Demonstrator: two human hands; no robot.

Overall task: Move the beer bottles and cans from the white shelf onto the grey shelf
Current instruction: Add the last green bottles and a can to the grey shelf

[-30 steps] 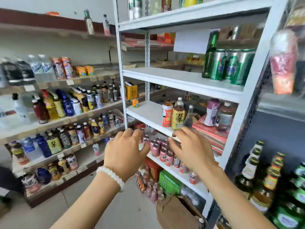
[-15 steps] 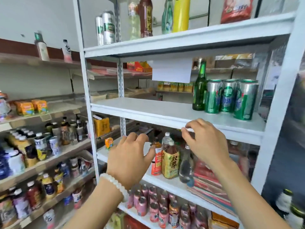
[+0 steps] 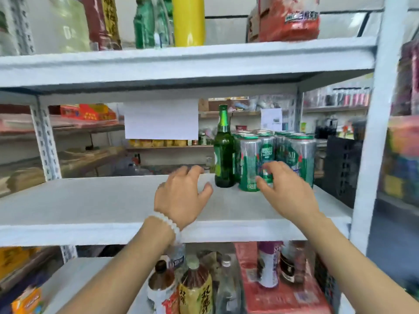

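A green beer bottle stands upright on the white shelf, at its right half. Right of it stand several green and silver beer cans in a tight group. My left hand, with a white bead bracelet on the wrist, hovers over the shelf just left of the bottle, fingers loosely spread, holding nothing. My right hand reaches to the front can, fingers spread and curved close to it, not closed round it. The grey shelf is out of view.
Above is another white shelf with bottles and bags. Below stand tea and other drink bottles. A white paper sheet hangs behind the shelf. A white upright post bounds the shelf at the right.
The view has risen from the lower shelves to the beer shelf. Both hands have lifted and moved forward over the white shelf, the right one up to the cans.
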